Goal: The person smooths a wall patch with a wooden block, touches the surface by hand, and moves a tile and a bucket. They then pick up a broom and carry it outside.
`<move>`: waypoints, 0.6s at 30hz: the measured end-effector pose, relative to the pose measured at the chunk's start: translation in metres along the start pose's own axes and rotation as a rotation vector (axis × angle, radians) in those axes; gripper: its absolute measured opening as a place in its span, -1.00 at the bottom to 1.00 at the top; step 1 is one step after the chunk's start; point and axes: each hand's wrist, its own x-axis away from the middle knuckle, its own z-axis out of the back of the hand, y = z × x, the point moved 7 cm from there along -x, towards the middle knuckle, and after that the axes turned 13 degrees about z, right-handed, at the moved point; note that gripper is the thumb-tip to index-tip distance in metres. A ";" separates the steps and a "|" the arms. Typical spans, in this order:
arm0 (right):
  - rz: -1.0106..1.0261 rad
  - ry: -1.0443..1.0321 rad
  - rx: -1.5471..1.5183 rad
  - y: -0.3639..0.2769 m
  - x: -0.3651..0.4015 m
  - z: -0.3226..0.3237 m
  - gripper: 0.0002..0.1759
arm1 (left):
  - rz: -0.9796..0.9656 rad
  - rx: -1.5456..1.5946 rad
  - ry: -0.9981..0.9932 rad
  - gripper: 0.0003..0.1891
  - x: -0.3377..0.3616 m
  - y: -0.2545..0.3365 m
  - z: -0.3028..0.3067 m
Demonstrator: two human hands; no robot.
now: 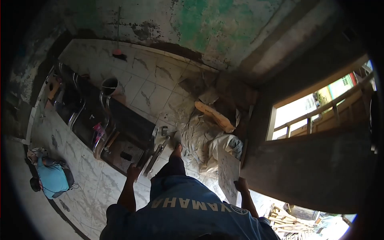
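My right hand point(241, 185) grips the edge of a marble-patterned floor tile point(229, 176), which stands tilted at my side. My left hand point(133, 172) is closed beside the front corner of a metal bench point(134, 154) with a perforated seat; what its fingers hold, if anything, I cannot tell. A small dark object point(127, 156) lies on that seat. Further along the bench are a pink item point(98, 130) and chrome armrests point(106, 105).
A person in a turquoise shirt point(53, 180) crouches at the left on the tiled floor. A bucket point(110, 85) stands behind the bench, and a broom point(117, 52) leans on the wall. Crumpled sheeting point(200, 132) and a paper sack point(216, 116) lie ahead. Wood pieces point(286, 220) are piled at lower right.
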 end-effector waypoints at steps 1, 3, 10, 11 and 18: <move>-0.024 0.040 -0.035 -0.003 -0.034 0.019 -0.61 | 0.007 0.017 -0.010 -0.58 -0.021 -0.001 -0.009; -0.038 0.015 0.004 -0.030 -0.097 0.068 -0.65 | 0.043 0.034 0.244 -0.55 -0.050 0.005 0.000; 0.258 -0.078 0.360 -0.077 -0.338 0.198 -0.66 | 0.375 0.052 0.392 -0.44 -0.128 0.113 0.092; 0.179 -0.050 0.297 -0.108 -0.364 0.227 -0.66 | 0.328 0.082 0.455 -0.44 -0.139 0.130 0.108; 0.381 -0.041 0.384 -0.234 -0.606 0.309 -0.53 | 0.460 0.329 0.589 -0.44 -0.150 0.187 0.143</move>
